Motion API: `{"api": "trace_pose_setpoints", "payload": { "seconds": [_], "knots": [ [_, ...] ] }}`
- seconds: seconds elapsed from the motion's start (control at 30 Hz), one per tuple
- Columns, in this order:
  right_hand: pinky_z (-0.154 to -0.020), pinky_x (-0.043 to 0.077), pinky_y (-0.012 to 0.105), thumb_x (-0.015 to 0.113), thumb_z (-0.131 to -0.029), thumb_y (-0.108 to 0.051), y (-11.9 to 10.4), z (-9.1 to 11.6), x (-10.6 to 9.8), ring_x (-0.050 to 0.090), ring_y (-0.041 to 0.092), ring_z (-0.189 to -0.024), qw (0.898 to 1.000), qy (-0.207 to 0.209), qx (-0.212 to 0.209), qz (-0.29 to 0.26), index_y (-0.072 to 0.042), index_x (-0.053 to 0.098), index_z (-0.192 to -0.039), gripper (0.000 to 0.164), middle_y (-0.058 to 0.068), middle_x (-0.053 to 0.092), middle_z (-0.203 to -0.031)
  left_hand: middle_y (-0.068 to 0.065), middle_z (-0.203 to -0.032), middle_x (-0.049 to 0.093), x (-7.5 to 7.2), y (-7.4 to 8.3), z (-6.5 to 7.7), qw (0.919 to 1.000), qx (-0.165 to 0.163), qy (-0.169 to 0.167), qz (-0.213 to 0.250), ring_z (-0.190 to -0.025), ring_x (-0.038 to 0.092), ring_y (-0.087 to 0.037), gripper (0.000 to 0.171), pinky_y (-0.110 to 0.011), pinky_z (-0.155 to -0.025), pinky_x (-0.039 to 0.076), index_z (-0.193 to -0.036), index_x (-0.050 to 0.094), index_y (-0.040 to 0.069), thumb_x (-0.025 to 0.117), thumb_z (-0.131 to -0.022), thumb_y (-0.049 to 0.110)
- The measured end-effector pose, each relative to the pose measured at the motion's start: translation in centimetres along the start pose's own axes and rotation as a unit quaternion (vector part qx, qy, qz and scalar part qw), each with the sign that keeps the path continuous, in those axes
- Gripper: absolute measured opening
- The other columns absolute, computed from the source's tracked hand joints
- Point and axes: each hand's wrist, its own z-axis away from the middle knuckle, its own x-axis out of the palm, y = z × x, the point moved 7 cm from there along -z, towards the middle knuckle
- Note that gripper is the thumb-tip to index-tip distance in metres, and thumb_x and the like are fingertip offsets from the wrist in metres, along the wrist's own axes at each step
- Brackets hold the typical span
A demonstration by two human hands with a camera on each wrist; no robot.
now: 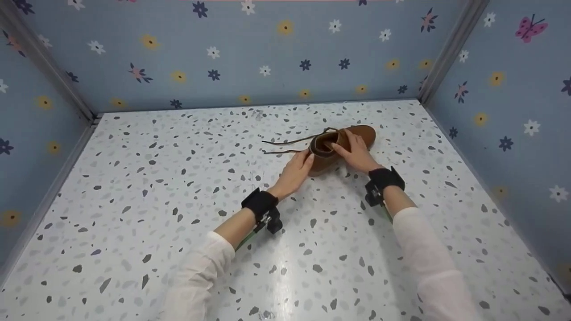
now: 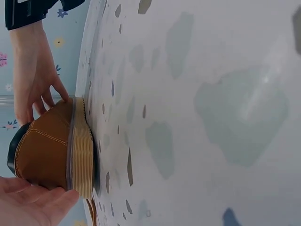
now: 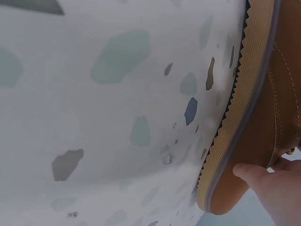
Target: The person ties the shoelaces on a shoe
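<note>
A brown lace-up shoe [image 1: 365, 133] sits upright on the speckled surface, its toe toward the far right. Its ribbed tan sole [image 3: 237, 108] shows in the right wrist view, and the sole faces the surface. My left hand [image 1: 293, 174] holds the heel end, its fingers along the side in the left wrist view. With my right hand [image 1: 358, 154] I grip the front upper, the thumb at the opening by the tongue and the other fingers over the laced part. Two loose dark laces [image 1: 285, 143] trail left past the heel. The far-side fingertips are partly hidden.
The white terrazzo-patterned surface [image 1: 178, 249] spreads around the shoe. Blue flowered panels [image 1: 250, 49] stand behind it and on both sides, joined by grey corner posts [image 1: 450, 49]. Each wrist wears a black strap with a camera [image 1: 260, 206].
</note>
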Motion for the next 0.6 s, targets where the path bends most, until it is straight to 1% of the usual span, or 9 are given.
{"api": "trace_pose_setpoints", "payload": {
  "seconds": [0.07,0.13,0.23,0.3,0.4,0.47,0.53,0.6],
  "knots": [
    [-0.079,0.009,0.040,0.035,-0.066,-0.051,-0.1,0.1,0.0,0.001,0.021,-0.105,1.000,-0.002,-0.002,-0.005,-0.016,0.008,-0.118,0.068,0.007,0.008,-0.118,-0.002,-0.103,0.034,-0.1,0.1,0.0,1.0000,0.002,0.002,0.003,-0.093,0.030,-0.009,0.046,-0.023,-0.075,0.024,-0.109,0.032,0.007,0.020,-0.078,0.038],
    [-0.079,0.009,0.040,0.036,-0.065,-0.051,-0.1,0.2,-0.1,0.001,0.020,-0.104,1.000,-0.004,0.007,-0.013,-0.018,0.006,-0.118,0.069,0.009,0.005,-0.119,-0.002,-0.100,0.036,-0.3,0.1,-0.2,1.0000,0.000,0.006,0.004,-0.091,0.031,-0.008,0.045,-0.022,-0.074,0.025,-0.107,0.034,0.006,0.019,-0.078,0.037],
    [-0.079,0.011,0.040,0.038,-0.062,-0.053,-0.1,0.5,-0.6,-0.001,0.018,-0.104,0.999,0.003,0.039,-0.026,-0.019,0.002,-0.117,0.074,0.010,-0.002,-0.119,-0.002,-0.095,0.038,-0.5,0.1,-1.1,0.9998,-0.011,0.018,0.001,-0.086,0.034,-0.009,0.042,-0.021,-0.072,0.027,-0.103,0.037,0.006,0.020,-0.078,0.036],
    [-0.079,0.011,0.039,0.038,-0.060,-0.055,-0.2,0.7,-0.9,-0.003,0.018,-0.104,0.996,0.017,0.072,-0.041,-0.017,-0.001,-0.117,0.079,0.010,-0.005,-0.119,-0.003,-0.093,0.038,-0.7,0.0,-1.8,0.9994,-0.025,0.022,-0.009,-0.085,0.035,-0.009,0.041,-0.022,-0.070,0.027,-0.101,0.038,0.007,0.020,-0.079,0.035],
    [-0.080,0.010,0.036,0.037,-0.058,-0.058,-0.5,1.0,-1.4,-0.004,0.018,-0.104,0.991,0.040,0.114,-0.058,-0.009,-0.002,-0.117,0.086,0.013,-0.005,-0.118,-0.004,-0.090,0.039,-0.8,-0.3,-3.1,0.9982,-0.053,0.024,-0.017,-0.082,0.036,-0.011,0.039,-0.023,-0.069,0.028,-0.098,0.039,0.007,0.020,-0.078,0.036],
    [-0.081,0.008,0.034,0.035,-0.058,-0.059,-0.6,1.2,-1.5,-0.004,0.018,-0.104,0.987,0.048,0.138,-0.067,-0.004,-0.003,-0.116,0.088,0.015,-0.004,-0.118,-0.004,-0.089,0.040,-0.9,-0.6,-3.8,0.9969,-0.073,0.023,-0.017,-0.081,0.036,-0.011,0.040,-0.023,-0.068,0.028,-0.097,0.040,0.008,0.020,-0.078,0.037],
    [-0.081,0.007,0.034,0.032,-0.058,-0.060,-0.7,1.3,-1.4,-0.004,0.019,-0.104,0.984,0.046,0.157,-0.065,0.000,-0.003,-0.115,0.090,0.017,-0.004,-0.117,-0.003,-0.087,0.040,-0.7,-0.9,-4.4,0.9955,-0.092,0.019,-0.010,-0.079,0.037,-0.011,0.043,-0.023,-0.066,0.029,-0.096,0.040,0.008,0.019,-0.077,0.040],
    [-0.081,0.007,0.034,0.031,-0.057,-0.062,-0.7,1.4,-1.2,-0.004,0.021,-0.104,0.981,0.038,0.178,-0.066,0.002,-0.004,-0.114,0.093,0.019,-0.004,-0.117,-0.002,-0.085,0.042,-0.5,-1.0,-4.9,0.9948,-0.100,0.015,-0.007,-0.078,0.038,-0.010,0.046,-0.022,-0.066,0.029,-0.094,0.041,0.008,0.018,-0.075,0.043]
  ]
}}
